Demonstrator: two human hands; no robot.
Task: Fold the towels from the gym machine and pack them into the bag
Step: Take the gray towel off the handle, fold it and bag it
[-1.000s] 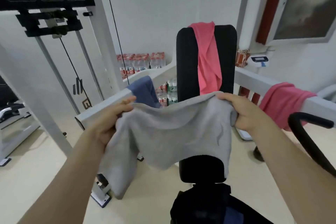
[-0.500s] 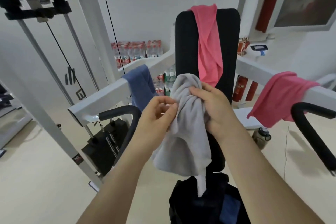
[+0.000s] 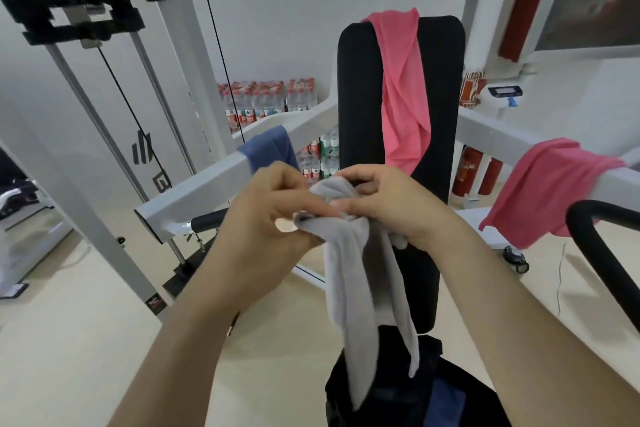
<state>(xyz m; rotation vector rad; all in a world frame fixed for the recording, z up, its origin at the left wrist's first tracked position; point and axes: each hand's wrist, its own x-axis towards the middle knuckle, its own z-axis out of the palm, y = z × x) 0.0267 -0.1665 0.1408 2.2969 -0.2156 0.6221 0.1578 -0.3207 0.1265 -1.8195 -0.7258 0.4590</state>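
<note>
Nearest, below the backrest pad (image 3: pixel 367 135), a dark bag (image 3: pixel 412 399) sits open with a blue item (image 3: pixel 446 400) showing inside. The grey towel (image 3: pixel 349 274) hangs in 2 long tails down to the bag's mouth, covering part of the pad's lower half.

In front of the pad, at mid height, both hands bunch the towel's top. The left hand (image 3: pixel 273 218) has its grip closed, pinching a grey edge between thumb and fingers. The right hand (image 3: pixel 391 208) has its grip closed over the gathered top fold. The 2 hands touch.

On the pad itself, 1 pink towel (image 3: pixel 401 97) is draped from the top edge down its right half. Left of the pad, 1 blue towel (image 3: pixel 273 152) hangs over a white machine arm (image 3: pixel 194 198), partly hidden by the left hand. Right of the pad, a second pink towel (image 3: pixel 550 187) drapes over the other white arm (image 3: pixel 491 132), beside a black curved handle (image 3: pixel 602 253).

Counted: 1 grey, 1 blue, 2 pink towels.

Behind the pad, packs of water bottles (image 3: pixel 266 100) stand against the wall, and 2 red cylinders (image 3: pixel 478 177) stand low to its right.
</note>
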